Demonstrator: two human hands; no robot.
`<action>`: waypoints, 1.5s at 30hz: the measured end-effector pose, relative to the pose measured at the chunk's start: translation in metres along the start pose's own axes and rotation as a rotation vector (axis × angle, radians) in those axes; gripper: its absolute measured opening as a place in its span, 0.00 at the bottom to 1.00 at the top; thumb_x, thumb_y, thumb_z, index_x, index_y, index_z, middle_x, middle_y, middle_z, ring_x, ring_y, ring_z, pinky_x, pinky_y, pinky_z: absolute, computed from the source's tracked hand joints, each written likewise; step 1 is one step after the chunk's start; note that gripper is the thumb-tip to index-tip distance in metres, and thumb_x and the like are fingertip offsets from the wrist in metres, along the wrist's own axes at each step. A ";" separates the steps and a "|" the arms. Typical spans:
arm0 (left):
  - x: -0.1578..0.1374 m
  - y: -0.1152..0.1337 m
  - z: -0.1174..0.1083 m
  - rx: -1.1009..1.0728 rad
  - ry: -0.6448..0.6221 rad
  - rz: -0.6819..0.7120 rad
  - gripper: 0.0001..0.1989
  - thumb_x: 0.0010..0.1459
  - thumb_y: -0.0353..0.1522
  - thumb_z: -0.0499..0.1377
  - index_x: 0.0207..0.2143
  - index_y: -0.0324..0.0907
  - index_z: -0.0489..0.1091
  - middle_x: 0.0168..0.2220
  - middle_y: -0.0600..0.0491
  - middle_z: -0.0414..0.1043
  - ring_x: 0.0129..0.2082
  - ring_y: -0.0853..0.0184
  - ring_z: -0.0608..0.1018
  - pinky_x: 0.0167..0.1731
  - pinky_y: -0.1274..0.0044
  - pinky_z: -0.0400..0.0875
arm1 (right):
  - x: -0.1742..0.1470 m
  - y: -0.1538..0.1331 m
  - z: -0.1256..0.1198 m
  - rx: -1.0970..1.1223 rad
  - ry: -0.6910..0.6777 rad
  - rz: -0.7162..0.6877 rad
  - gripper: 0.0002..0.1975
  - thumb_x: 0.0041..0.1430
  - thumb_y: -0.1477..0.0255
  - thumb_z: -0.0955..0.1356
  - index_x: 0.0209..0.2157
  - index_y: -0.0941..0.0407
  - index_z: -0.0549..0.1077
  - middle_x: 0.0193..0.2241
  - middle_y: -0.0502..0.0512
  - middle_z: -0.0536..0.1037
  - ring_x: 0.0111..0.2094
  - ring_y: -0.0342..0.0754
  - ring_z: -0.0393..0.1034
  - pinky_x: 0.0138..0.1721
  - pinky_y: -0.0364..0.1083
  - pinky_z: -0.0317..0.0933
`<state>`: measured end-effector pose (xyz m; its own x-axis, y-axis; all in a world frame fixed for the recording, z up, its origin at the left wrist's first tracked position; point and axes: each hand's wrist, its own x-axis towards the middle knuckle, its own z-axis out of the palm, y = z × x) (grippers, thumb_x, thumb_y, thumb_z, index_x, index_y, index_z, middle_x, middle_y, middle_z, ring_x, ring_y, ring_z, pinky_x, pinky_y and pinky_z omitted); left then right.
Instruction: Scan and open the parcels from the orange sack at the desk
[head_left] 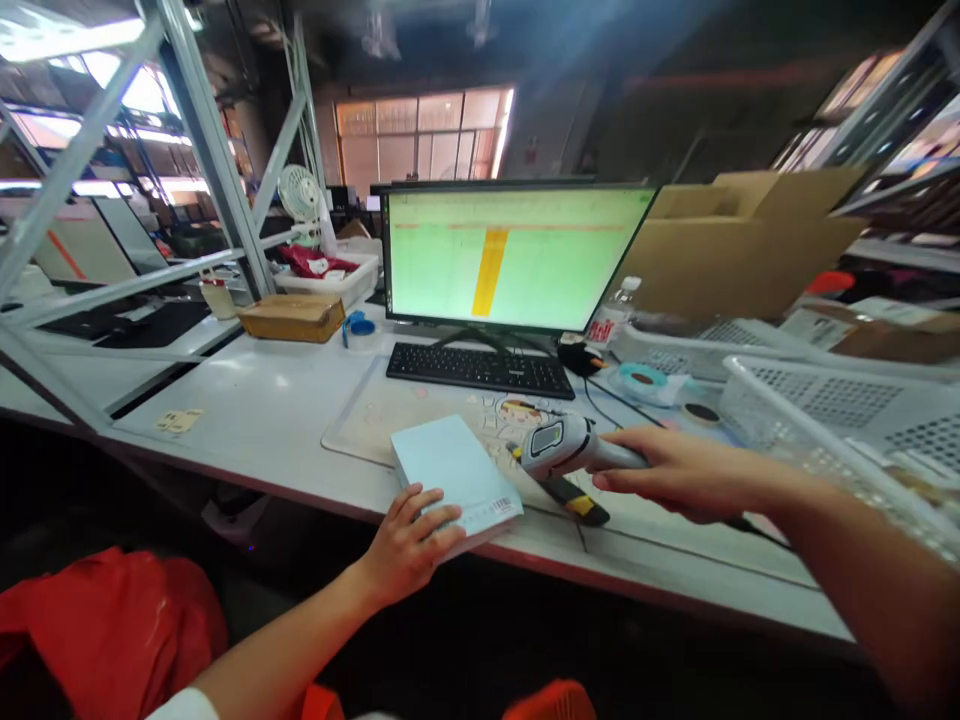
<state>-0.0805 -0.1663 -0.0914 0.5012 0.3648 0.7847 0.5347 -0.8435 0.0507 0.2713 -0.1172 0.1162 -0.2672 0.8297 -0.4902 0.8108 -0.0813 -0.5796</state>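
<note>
Bottom left of frame, nearest the camera: red fabric, crumpled, below the table edge. Lower centre: left hand, fingers curled over the near corner of a pale blue box, grasping it; box flat on the white table, at its front edge, barcode label on the near right side. Right of centre: right hand, reaching in from the right edge of frame, wrapped round the handle of a white handheld scanner; scanner head pointed left, just beside the box's right edge, whether touching cannot be told. Directly below the scanner: a black and yellow tool lying on the table. Under box and scanner: a printed desk mat. Centre: black keyboard, behind it a monitor with a green screen and one orange column. Left of the monitor: a flat brown carton, a blue tape roll just beside it, a small white fan further back. Upper right: a large open cardboard box. Right edge: white perforated baskets, with a teal tape roll in front of them. Upper left: grey metal shelving struts crossing the frame diagonally.
</note>
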 end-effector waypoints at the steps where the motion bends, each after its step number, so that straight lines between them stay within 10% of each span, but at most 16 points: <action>1: 0.008 -0.001 -0.006 -0.010 0.007 0.000 0.27 0.55 0.22 0.57 0.58 0.47 0.68 0.55 0.49 0.78 0.60 0.56 0.75 0.65 0.60 0.65 | 0.009 0.011 0.001 0.012 0.073 0.039 0.26 0.55 0.46 0.73 0.47 0.50 0.76 0.18 0.46 0.63 0.15 0.43 0.57 0.13 0.40 0.45; 6: 0.052 -0.022 -0.047 -0.175 0.146 -0.266 0.30 0.58 0.29 0.65 0.61 0.46 0.61 0.57 0.43 0.73 0.57 0.54 0.76 0.56 0.62 0.73 | 0.067 0.068 0.018 -0.299 0.554 0.210 0.24 0.67 0.55 0.63 0.50 0.60 0.74 0.35 0.64 0.80 0.35 0.59 0.79 0.33 0.51 0.70; 10: 0.069 -0.058 -0.057 -0.346 0.374 -0.694 0.39 0.56 0.39 0.71 0.63 0.49 0.54 0.59 0.43 0.68 0.59 0.54 0.75 0.57 0.62 0.72 | 0.087 0.092 0.044 -0.483 0.696 0.350 0.23 0.68 0.65 0.61 0.55 0.66 0.73 0.47 0.75 0.80 0.49 0.68 0.77 0.49 0.58 0.69; 14: 0.048 -0.081 -0.034 -0.594 0.433 -0.927 0.52 0.53 0.44 0.72 0.69 0.51 0.42 0.59 0.42 0.68 0.58 0.54 0.77 0.57 0.62 0.73 | 0.080 0.080 0.046 -0.559 0.707 0.411 0.25 0.69 0.61 0.61 0.54 0.64 0.75 0.48 0.76 0.80 0.50 0.70 0.76 0.48 0.61 0.70; 18: 0.018 -0.072 -0.014 -0.645 0.299 -1.062 0.46 0.50 0.45 0.72 0.65 0.47 0.52 0.58 0.42 0.72 0.57 0.54 0.78 0.57 0.62 0.73 | 0.092 0.037 0.020 -0.577 0.918 0.172 0.27 0.72 0.63 0.58 0.63 0.63 0.69 0.56 0.73 0.76 0.57 0.66 0.72 0.57 0.59 0.66; 30: 0.021 -0.059 -0.019 -0.526 0.159 -1.168 0.36 0.49 0.42 0.72 0.57 0.46 0.62 0.52 0.45 0.78 0.52 0.52 0.81 0.52 0.60 0.76 | 0.225 -0.009 -0.007 -0.431 0.544 0.139 0.20 0.70 0.62 0.70 0.58 0.57 0.73 0.58 0.62 0.74 0.57 0.57 0.71 0.59 0.63 0.66; 36: 0.022 -0.057 -0.024 -0.569 0.162 -1.144 0.36 0.50 0.43 0.72 0.57 0.46 0.62 0.54 0.45 0.77 0.55 0.53 0.80 0.54 0.61 0.75 | 0.207 -0.033 -0.007 -0.293 0.495 -0.089 0.22 0.73 0.64 0.65 0.62 0.61 0.72 0.58 0.69 0.74 0.59 0.59 0.70 0.60 0.59 0.65; 39: 0.021 -0.060 -0.026 -0.609 0.242 -1.132 0.38 0.48 0.44 0.72 0.58 0.45 0.64 0.52 0.45 0.78 0.52 0.52 0.81 0.54 0.60 0.75 | 0.179 -0.055 0.018 -0.127 0.254 -0.392 0.30 0.74 0.58 0.62 0.70 0.55 0.61 0.60 0.66 0.74 0.51 0.52 0.75 0.48 0.50 0.73; 42: 0.011 -0.059 -0.029 -0.661 0.213 -1.109 0.33 0.43 0.47 0.72 0.50 0.43 0.71 0.47 0.45 0.81 0.51 0.49 0.81 0.53 0.58 0.77 | 0.136 -0.067 0.062 0.049 0.069 -0.700 0.44 0.59 0.55 0.75 0.70 0.54 0.58 0.59 0.63 0.74 0.49 0.53 0.74 0.46 0.50 0.72; 45: -0.005 -0.061 -0.033 -0.532 0.200 -1.146 0.25 0.39 0.49 0.71 0.39 0.48 0.75 0.38 0.50 0.82 0.46 0.44 0.83 0.49 0.54 0.79 | 0.096 -0.067 0.101 0.039 0.254 -0.679 0.40 0.44 0.55 0.82 0.55 0.56 0.70 0.46 0.57 0.79 0.46 0.56 0.73 0.49 0.52 0.70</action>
<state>-0.1379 -0.1298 -0.0779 -0.1985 0.9585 0.2049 0.2309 -0.1574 0.9601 0.1389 -0.0880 0.0423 -0.5718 0.8066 0.1498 0.4887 0.4815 -0.7275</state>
